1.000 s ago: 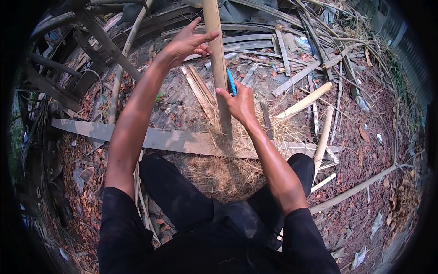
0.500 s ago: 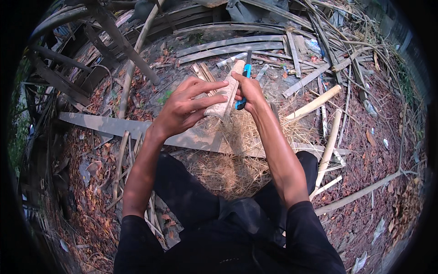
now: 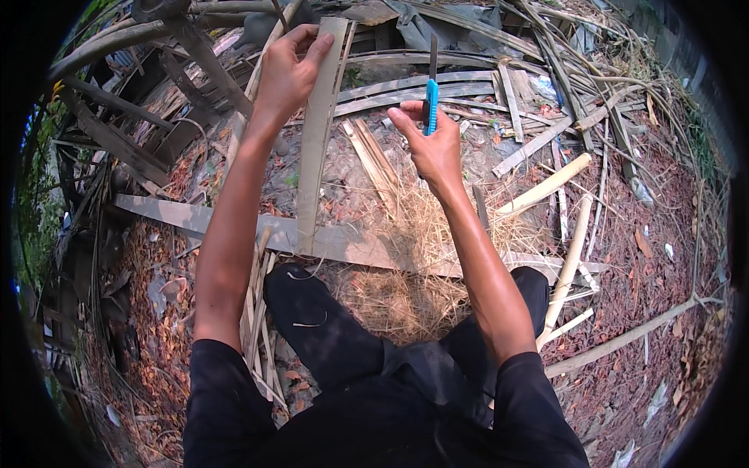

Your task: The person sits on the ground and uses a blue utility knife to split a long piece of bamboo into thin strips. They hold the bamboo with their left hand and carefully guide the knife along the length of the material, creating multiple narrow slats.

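Note:
My left hand (image 3: 291, 69) is raised at the upper left, thumb and fingers closed on the upper part of a long, flat, pale bamboo strip (image 3: 318, 132). A narrow slit runs along the strip's upper right side. Its lower end reaches down in front of the grey plank (image 3: 273, 232); whether they touch I cannot tell. To the right, my right hand (image 3: 435, 144) grips a blue utility knife (image 3: 431, 105), its long dark blade extended and pointing up. The knife is apart from the strip.
Between my legs lies a heap of pale shavings (image 3: 406, 300), partly over the plank. Several thin split strips (image 3: 370, 160) lie just beyond it. Pale round poles (image 3: 569, 265) rest at the right. Wooden beams (image 3: 203, 58) stand at the far left, with stacked slats (image 3: 413, 86) behind.
My left hand has moved up and to the left with the bamboo strip, which now shows its full length. My right hand, with the knife, has come away from the strip and slightly right.

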